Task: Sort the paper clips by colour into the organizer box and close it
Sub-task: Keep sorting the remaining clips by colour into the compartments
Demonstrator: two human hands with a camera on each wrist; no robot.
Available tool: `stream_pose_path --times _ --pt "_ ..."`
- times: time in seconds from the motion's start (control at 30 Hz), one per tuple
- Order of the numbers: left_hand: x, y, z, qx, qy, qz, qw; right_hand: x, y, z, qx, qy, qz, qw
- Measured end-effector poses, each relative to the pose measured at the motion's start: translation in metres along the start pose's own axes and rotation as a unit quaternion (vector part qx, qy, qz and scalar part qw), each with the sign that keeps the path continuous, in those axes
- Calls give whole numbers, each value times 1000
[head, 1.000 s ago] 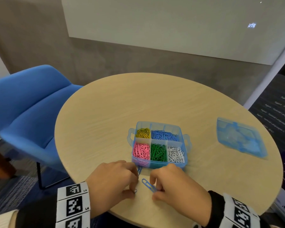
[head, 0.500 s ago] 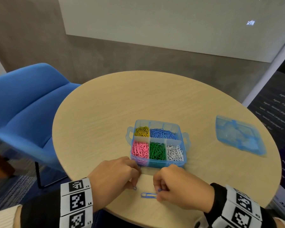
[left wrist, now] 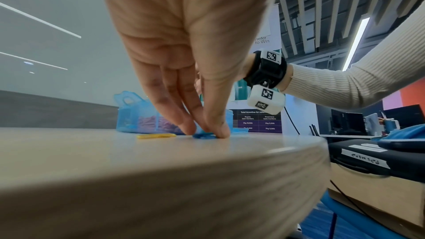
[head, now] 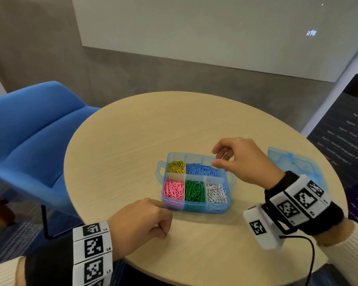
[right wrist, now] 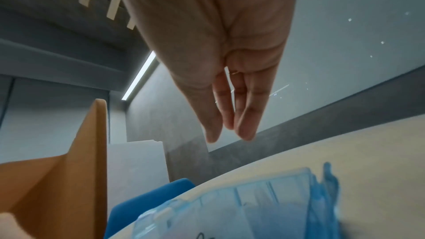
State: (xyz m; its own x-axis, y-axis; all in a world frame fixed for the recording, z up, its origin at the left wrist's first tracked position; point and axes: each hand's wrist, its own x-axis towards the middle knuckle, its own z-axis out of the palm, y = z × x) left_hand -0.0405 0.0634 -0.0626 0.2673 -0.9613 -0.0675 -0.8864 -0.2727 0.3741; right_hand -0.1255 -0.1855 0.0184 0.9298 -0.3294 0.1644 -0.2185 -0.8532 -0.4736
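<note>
The head view looks down on the round pale wooden table (head: 122,151). Both wrist views sit low, near its surface. All three share the translucent blue plastic organizer box (head: 194,208) (left wrist: 128,115) (right wrist: 264,206).

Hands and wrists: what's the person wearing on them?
Both hands are bare. Left wrist band: white blocks with black square markers, labelled L3 to L5, over black fabric. Right wrist band: the same marker blocks on a black strap, plus a white camera box with a thin black cable. Cream ribbed sleeves.
</note>
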Motion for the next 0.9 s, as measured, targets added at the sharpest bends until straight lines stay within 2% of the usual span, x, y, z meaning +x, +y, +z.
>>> stream_pose_path --times 0.1,0.2,0.33,0.43,0.67,0.83,0.9 --pt "-4 -4 -5 11 28 -15 999 -3 3 4 -24 1 -8 1000" --pt "-9 -10 -13 12 67 -27 997 -17 -1 10 -18 -1 -57 998" --pt "-7 -5 -10 18 -7 -18 1000 -37 -14 17 -3 -55 -91 994" --pt "-4 3 -4 36 -43 -18 998 -48 -21 16 17 -44 -94 994" --pt "2 7 2 7 -64 -19 998 -72 -20 -7 98 -27 -89 991" --pt "4 10 2 107 -59 29 992 -84 -9 -24 123 10 -80 989" --pt "5 15 -1 139 -22 41 989 -86 -5 -28 122 13 -76 989"
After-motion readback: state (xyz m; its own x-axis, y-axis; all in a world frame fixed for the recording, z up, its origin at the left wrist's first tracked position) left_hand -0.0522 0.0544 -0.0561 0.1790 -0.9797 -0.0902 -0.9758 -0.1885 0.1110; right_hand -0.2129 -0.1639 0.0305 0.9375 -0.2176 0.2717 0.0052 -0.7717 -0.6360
